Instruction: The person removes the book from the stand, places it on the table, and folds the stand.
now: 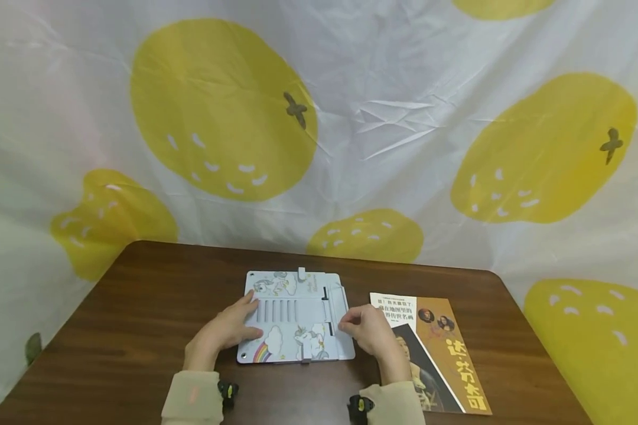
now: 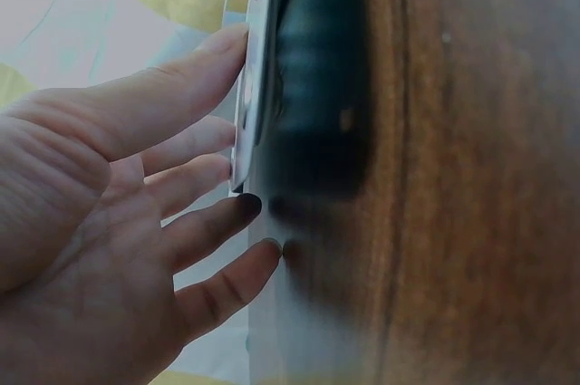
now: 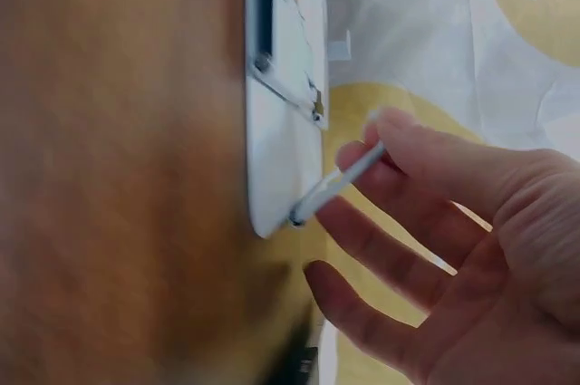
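A white book stand (image 1: 292,310) with unicorn, cloud and rainbow prints lies flat on the wooden table. On its left edge rests my left hand (image 1: 223,330), fingers spread and thumb on the printed face. In the left wrist view, the thumb tip touches the board's edge (image 2: 252,86) while the lower fingertips reach down beside it. My right hand (image 1: 372,333) is at the stand's right side. Between thumb and index finger it pinches a thin white support bar (image 3: 340,186), tilted up from the stand's white end panel (image 3: 276,163). The other right fingers are loosely bent.
Right of the stand lies a brown and white book (image 1: 457,360), partly covered by my right hand and forearm. Small grey clips (image 1: 301,274) sit on the stand's top and bottom edges. Behind the table (image 1: 154,307) hangs a white cloth (image 1: 372,136) with yellow fruit prints.
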Demonstrator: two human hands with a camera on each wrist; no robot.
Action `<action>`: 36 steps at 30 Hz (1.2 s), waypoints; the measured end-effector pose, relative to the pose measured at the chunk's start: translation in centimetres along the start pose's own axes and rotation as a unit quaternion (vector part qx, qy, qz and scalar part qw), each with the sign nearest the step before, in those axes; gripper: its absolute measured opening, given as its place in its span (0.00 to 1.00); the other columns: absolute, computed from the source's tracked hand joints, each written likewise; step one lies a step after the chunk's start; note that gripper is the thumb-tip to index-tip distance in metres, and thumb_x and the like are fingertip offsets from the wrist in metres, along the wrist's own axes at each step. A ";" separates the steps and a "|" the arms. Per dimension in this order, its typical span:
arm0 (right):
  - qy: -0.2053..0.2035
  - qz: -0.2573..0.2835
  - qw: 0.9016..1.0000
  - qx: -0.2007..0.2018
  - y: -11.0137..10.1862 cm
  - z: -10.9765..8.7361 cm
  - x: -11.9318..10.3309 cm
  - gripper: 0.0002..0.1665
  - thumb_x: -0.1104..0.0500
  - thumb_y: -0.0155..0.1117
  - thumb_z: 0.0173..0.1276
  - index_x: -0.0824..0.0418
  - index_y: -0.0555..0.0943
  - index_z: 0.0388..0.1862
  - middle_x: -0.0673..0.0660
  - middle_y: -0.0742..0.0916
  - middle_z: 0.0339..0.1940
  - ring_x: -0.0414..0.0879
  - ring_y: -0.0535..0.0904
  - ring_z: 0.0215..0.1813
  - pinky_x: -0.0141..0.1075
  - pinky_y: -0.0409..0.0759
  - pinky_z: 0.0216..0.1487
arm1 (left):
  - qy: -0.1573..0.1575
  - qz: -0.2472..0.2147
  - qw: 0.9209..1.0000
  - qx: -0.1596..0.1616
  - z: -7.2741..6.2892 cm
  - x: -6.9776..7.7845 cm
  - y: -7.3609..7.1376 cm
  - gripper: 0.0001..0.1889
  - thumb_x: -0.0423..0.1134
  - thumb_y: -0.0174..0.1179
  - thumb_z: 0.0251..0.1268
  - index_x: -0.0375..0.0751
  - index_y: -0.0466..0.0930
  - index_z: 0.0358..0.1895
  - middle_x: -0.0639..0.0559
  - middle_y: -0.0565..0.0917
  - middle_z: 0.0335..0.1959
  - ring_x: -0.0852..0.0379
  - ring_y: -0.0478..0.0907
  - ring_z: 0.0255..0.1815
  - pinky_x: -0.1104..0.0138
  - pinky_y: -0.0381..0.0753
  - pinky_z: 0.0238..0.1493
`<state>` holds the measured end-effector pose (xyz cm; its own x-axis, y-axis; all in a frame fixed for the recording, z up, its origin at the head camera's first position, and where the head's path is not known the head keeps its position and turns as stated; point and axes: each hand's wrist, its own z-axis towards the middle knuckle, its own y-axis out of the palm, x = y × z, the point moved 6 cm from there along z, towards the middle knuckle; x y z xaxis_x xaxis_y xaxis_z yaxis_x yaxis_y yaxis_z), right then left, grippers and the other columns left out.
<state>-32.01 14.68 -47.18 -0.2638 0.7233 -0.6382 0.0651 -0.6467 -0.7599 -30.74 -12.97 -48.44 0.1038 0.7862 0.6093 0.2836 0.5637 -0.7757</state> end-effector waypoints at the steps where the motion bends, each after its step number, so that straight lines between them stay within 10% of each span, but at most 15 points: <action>1: -0.005 0.000 1.000 -0.011 -0.1 0.1 0.1 0.06 0.64 0.73 0.58 0.56 0.87 0.24 0.48 0.85 0.25 0.41 0.75 0.28 0.37 0.74 0.31 | 0.001 -0.002 1.000 -0.001 0.0 0.1 0.1 0.35 0.37 0.66 0.62 0.30 0.64 0.71 0.36 0.53 0.76 0.35 0.53 0.74 0.43 0.54 0.69; 9: -0.073 -0.028 0.990 -0.121 -0.1 1.6 0.0 0.08 0.64 0.73 0.58 0.54 0.86 0.22 0.43 0.84 0.24 0.37 0.74 0.28 0.33 0.73 0.30 | -0.004 0.016 1.000 -0.004 0.1 0.1 0.3 0.34 0.37 0.66 0.63 0.31 0.65 0.70 0.35 0.53 0.76 0.35 0.52 0.74 0.44 0.55 0.69; 25: -0.171 -0.103 0.976 -0.091 -1.2 2.8 0.2 0.19 0.60 0.71 0.63 0.62 0.85 0.53 0.65 0.80 0.59 0.61 0.76 0.60 0.53 0.71 0.61 | 0.018 0.018 1.000 0.001 -0.1 0.9 -0.5 0.33 0.36 0.65 0.64 0.28 0.65 0.69 0.33 0.55 0.75 0.35 0.53 0.74 0.46 0.55 0.70; 36: -0.166 -0.071 0.966 -0.186 -0.7 3.9 1.1 0.20 0.58 0.71 0.63 0.58 0.85 0.54 0.65 0.70 0.72 0.64 0.65 0.70 0.56 0.65 0.66 | 0.017 0.023 1.000 -0.008 0.0 1.2 -0.2 0.32 0.35 0.65 0.64 0.28 0.65 0.69 0.33 0.55 0.75 0.35 0.54 0.74 0.47 0.55 0.70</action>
<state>-36.12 14.96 -46.85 -0.5850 0.6412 -0.4966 0.3313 -0.3700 -0.8680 -30.66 -12.17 -47.53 0.1499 0.8017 0.5786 0.2921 0.5231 -0.8006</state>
